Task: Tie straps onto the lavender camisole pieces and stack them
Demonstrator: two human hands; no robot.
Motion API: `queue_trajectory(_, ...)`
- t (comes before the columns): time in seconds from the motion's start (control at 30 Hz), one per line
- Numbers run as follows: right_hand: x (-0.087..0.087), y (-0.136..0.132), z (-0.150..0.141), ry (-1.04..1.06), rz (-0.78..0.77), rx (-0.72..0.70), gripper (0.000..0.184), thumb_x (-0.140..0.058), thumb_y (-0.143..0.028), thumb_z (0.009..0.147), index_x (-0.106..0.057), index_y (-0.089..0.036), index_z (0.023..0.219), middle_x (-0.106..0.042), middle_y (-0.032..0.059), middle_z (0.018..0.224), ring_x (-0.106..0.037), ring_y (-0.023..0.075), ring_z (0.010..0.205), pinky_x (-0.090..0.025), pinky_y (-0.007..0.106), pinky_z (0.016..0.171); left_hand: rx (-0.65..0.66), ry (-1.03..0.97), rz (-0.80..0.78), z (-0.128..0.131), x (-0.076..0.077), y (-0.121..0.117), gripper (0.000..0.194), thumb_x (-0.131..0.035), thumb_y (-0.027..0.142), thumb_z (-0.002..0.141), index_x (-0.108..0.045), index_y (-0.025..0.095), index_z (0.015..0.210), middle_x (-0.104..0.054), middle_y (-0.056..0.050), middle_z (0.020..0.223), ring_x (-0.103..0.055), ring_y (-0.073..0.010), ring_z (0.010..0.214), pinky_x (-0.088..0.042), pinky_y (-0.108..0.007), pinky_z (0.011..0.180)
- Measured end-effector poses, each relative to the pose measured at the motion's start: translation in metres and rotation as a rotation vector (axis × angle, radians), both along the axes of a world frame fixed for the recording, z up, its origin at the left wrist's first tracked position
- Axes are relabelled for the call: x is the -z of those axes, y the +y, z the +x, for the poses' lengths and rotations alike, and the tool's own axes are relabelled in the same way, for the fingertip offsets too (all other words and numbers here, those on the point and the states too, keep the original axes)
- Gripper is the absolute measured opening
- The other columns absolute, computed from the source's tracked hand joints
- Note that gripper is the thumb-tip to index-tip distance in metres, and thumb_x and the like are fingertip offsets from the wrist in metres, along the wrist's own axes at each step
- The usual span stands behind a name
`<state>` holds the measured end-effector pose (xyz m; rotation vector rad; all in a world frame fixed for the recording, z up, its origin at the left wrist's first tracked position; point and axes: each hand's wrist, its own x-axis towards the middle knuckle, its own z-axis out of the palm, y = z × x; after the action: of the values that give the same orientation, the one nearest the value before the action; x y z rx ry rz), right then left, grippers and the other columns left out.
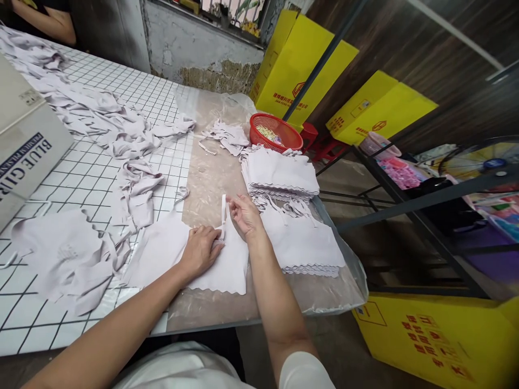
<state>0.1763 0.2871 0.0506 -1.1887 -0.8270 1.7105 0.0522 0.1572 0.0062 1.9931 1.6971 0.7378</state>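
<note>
A flat white cloth bag (pixel 227 267) lies on the plastic-covered table edge in front of me. My left hand (pixel 200 249) rests on it, fingers curled down, pressing the cloth by its top edge. My right hand (pixel 243 215) pinches the bag's white strap (pixel 223 216), which stands up between the two hands. Just right of them lies a neat stack of finished white bags (pixel 304 246), with a second stack (pixel 281 173) behind it.
A loose heap of white cloth pieces (pixel 101 121) trails across the gridded table (pixel 60 313). A cardboard box (pixel 24 135) stands at the left. A red basket (pixel 275 132) sits at the far corner. Yellow boxes (pixel 308 65), a metal rack and another person's arm (pixel 48 21) surround the table.
</note>
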Motion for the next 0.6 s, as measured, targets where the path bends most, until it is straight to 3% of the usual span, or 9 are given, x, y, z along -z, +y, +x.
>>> queue_trajectory(0.07, 0.012, -0.004, 0.004, -0.14, 0.088, 0.055, 0.036, -0.07, -0.022, 0.076, -0.05, -0.024, 0.107, -0.069, 0.0025, 0.098, -0.063, 0.0107, 0.073, -0.048, 0.017, 0.053, -0.032, -0.022, 0.032, 0.001, 0.004, 0.0, 0.034, -0.052, 0.032, 0.093, -0.057, 0.019, 0.125, -0.063, -0.01, 0.108, -0.054, -0.0274, 0.102, -0.037, -0.044, 0.089)
queue_trajectory(0.17, 0.026, -0.028, 0.011, -0.517, 0.359, 0.095, 0.04, -0.063, -0.032, 0.084, -0.05, -0.022, 0.121, -0.064, 0.0108, 0.117, -0.064, 0.0175, 0.094, -0.056, 0.029, 0.075, -0.092, -0.08, 0.085, 0.002, 0.005, 0.0, 0.039, -0.052, 0.028, 0.092, -0.055, 0.019, 0.129, -0.06, -0.012, 0.118, -0.052, -0.0289, 0.11, -0.04, -0.044, 0.092)
queue_trajectory(0.27, 0.037, -0.075, 0.016, -0.895, 0.723, -0.013, 0.051, -0.051, -0.039, 0.093, -0.044, -0.016, 0.139, -0.053, 0.0209, 0.138, -0.055, 0.0268, 0.123, -0.047, 0.045, 0.102, -0.092, -0.105, 0.113, -0.005, -0.004, -0.002, 0.031, -0.05, 0.025, 0.093, -0.061, 0.018, 0.121, -0.06, -0.013, 0.117, -0.054, -0.0282, 0.111, -0.042, -0.045, 0.095)
queue_trajectory(0.33, 0.045, -0.106, 0.019, -1.06, 0.897, -0.192, 0.053, -0.045, -0.04, 0.097, -0.041, -0.017, 0.146, -0.046, 0.0196, 0.147, -0.043, 0.0294, 0.138, -0.037, 0.05, 0.112, -0.052, -0.066, 0.14, -0.019, -0.012, -0.008, 0.03, -0.047, 0.025, 0.095, -0.063, 0.019, 0.119, -0.06, -0.012, 0.122, -0.054, -0.0277, 0.115, -0.041, -0.046, 0.099)
queue_trajectory(0.43, 0.055, -0.135, 0.028, -1.188, 0.991, -0.417, 0.051, -0.044, -0.04, 0.099, -0.044, -0.023, 0.147, -0.044, 0.0152, 0.152, -0.033, 0.031, 0.146, -0.032, 0.055, 0.115, -0.015, 0.081, 0.169, -0.053, -0.015, -0.026, 0.034, -0.044, 0.029, 0.097, -0.061, 0.021, 0.125, -0.055, -0.012, 0.137, -0.047, -0.0304, 0.129, -0.036, -0.05, 0.108)
queue_trajectory(0.6, 0.062, -0.136, 0.045, -1.183, 1.028, -0.482, 0.05, -0.043, -0.038, 0.1, -0.044, -0.024, 0.148, -0.044, 0.014, 0.153, -0.033, 0.0301, 0.146, -0.034, 0.054, 0.114, -0.092, 0.261, 0.073, -0.105, 0.008, -0.069, 0.047, -0.042, 0.039, 0.098, -0.049, 0.02, 0.14, -0.044, -0.014, 0.151, -0.031, -0.0362, 0.144, -0.03, -0.057, 0.115)
